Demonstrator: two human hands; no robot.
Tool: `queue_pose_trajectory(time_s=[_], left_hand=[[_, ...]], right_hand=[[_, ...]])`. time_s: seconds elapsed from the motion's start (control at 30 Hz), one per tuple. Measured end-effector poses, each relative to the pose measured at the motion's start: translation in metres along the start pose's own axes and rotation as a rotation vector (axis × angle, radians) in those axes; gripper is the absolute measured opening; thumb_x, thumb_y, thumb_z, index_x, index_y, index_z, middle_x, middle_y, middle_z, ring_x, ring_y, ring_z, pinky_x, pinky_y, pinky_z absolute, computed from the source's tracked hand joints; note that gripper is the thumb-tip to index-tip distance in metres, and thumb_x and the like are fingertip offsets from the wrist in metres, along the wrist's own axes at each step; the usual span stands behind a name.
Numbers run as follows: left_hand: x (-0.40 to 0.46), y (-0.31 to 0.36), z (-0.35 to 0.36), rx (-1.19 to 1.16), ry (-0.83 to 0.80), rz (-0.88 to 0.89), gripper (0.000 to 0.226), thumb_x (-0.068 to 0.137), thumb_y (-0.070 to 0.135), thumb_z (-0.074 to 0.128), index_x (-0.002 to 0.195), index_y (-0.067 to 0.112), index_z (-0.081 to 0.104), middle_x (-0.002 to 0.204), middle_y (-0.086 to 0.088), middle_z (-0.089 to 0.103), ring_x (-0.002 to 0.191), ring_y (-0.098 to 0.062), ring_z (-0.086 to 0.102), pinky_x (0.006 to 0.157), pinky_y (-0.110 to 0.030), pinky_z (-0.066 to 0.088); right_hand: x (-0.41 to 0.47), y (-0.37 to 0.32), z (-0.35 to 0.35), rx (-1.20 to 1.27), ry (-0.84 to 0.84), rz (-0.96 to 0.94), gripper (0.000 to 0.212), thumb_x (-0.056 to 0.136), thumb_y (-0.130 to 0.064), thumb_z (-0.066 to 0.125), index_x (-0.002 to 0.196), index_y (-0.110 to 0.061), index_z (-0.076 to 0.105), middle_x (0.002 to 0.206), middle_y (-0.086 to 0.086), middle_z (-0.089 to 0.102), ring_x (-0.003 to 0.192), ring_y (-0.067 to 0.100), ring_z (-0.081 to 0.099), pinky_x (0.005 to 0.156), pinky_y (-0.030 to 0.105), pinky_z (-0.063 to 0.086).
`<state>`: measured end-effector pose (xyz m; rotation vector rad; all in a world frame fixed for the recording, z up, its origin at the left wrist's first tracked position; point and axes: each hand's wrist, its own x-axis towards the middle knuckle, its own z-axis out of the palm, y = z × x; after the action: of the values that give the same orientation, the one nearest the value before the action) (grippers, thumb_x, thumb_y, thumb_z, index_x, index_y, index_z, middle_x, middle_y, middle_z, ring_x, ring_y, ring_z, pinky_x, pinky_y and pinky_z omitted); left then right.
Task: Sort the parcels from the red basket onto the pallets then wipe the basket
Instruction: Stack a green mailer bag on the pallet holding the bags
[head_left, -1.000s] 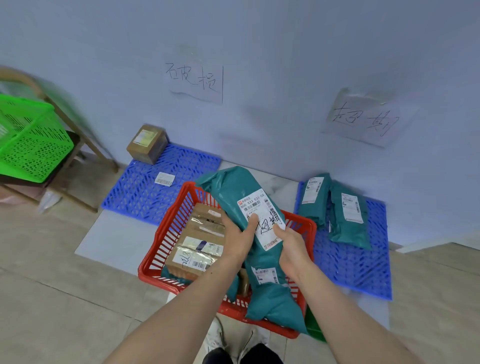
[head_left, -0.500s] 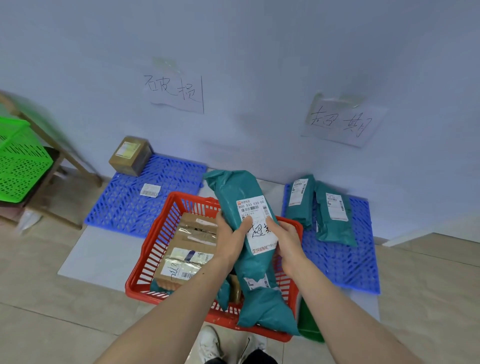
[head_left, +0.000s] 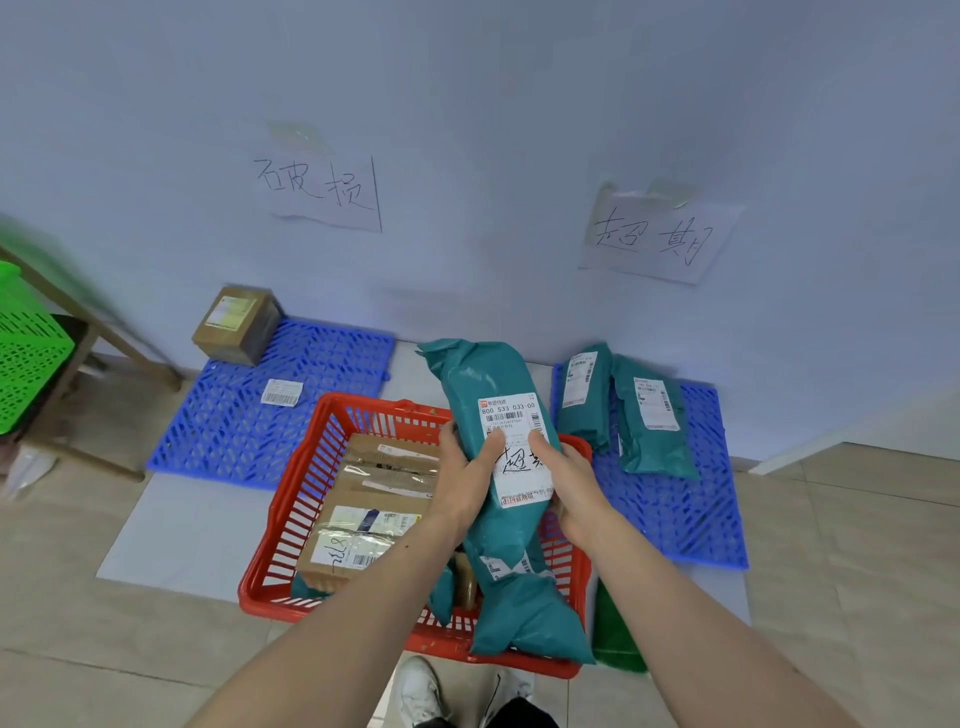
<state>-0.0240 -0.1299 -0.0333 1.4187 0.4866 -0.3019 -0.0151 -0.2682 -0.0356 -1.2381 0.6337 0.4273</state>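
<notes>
Parcel (head_left: 493, 447), a long teal mailer, is held upright over the red basket (head_left: 291, 519), its long axis running from 12 to 6 o'clock. The left hand (head_left: 465, 483) and right hand (head_left: 569, 480) both curl round its middle, thumbs on the white label. The right pallet (head_left: 691, 509), at 2 o'clock from the hands, lies nearer the right hand and already carries 2 teal mailers (head_left: 623, 405). The left pallet (head_left: 270, 415), at 10 o'clock, bears 1 brown box (head_left: 236, 325). More boxes (head_left: 369, 509) sit in the basket. The tiled floor (head_left: 104, 623) meets a pale wall with 2 paper signs (head_left: 660, 239).
</notes>
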Motion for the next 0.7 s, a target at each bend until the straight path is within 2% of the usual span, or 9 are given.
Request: queue_pose_trajectory(time_s=[0.2,0.33,0.5,0.63,0.7], left_hand=[[0.004,-0.002,0.008,0.015,-0.066,-0.008,0.048,0.092,0.039,0.065,0.128,0.033,0.034,0.118,0.001,0.067,0.101,-0.017,0.069,0.086,-0.038,0.058],[0.008,-0.005,0.023,0.06,-0.132,-0.013,0.049,0.091,0.041,0.066,0.128,0.034,0.035,0.122,0.0,0.066,0.104,-0.018,0.068,0.093,-0.044,0.056],[0.006,-0.005,0.057,0.12,-0.223,-0.016,0.043,0.094,0.037,0.062,0.128,0.03,0.036,0.12,0.001,0.066,0.104,-0.016,0.068,0.091,-0.038,0.056],[0.008,-0.006,0.094,0.179,-0.267,-0.022,0.042,0.094,0.041,0.061,0.126,0.031,0.037,0.118,0.002,0.067,0.101,-0.017,0.069,0.089,-0.042,0.058],[0.011,-0.007,0.116,0.224,-0.265,-0.007,0.041,0.092,0.046,0.061,0.122,0.034,0.037,0.118,0.001,0.068,0.1,-0.017,0.069,0.088,-0.042,0.058]], right_hand=[[-0.003,0.003,-0.01,0.011,0.05,-0.012,0.042,0.09,-0.033,0.072,0.125,-0.013,0.062,0.105,0.008,0.077,0.096,0.024,0.075,0.077,0.037,0.06],[-0.006,0.007,-0.026,0.038,0.131,-0.026,0.047,0.087,-0.036,0.075,0.125,-0.012,0.062,0.106,0.008,0.077,0.099,0.025,0.074,0.09,0.045,0.059],[-0.018,0.001,-0.056,0.102,0.226,-0.032,0.036,0.091,-0.032,0.071,0.119,-0.011,0.063,0.104,0.008,0.077,0.089,0.021,0.075,0.067,0.032,0.059],[-0.015,-0.009,-0.089,0.107,0.276,-0.05,0.04,0.091,-0.034,0.07,0.123,-0.011,0.062,0.108,0.007,0.076,0.097,0.024,0.073,0.079,0.039,0.059],[-0.012,-0.016,-0.107,0.122,0.287,-0.06,0.038,0.091,-0.032,0.07,0.123,-0.012,0.062,0.11,0.006,0.075,0.1,0.024,0.072,0.076,0.036,0.057]])
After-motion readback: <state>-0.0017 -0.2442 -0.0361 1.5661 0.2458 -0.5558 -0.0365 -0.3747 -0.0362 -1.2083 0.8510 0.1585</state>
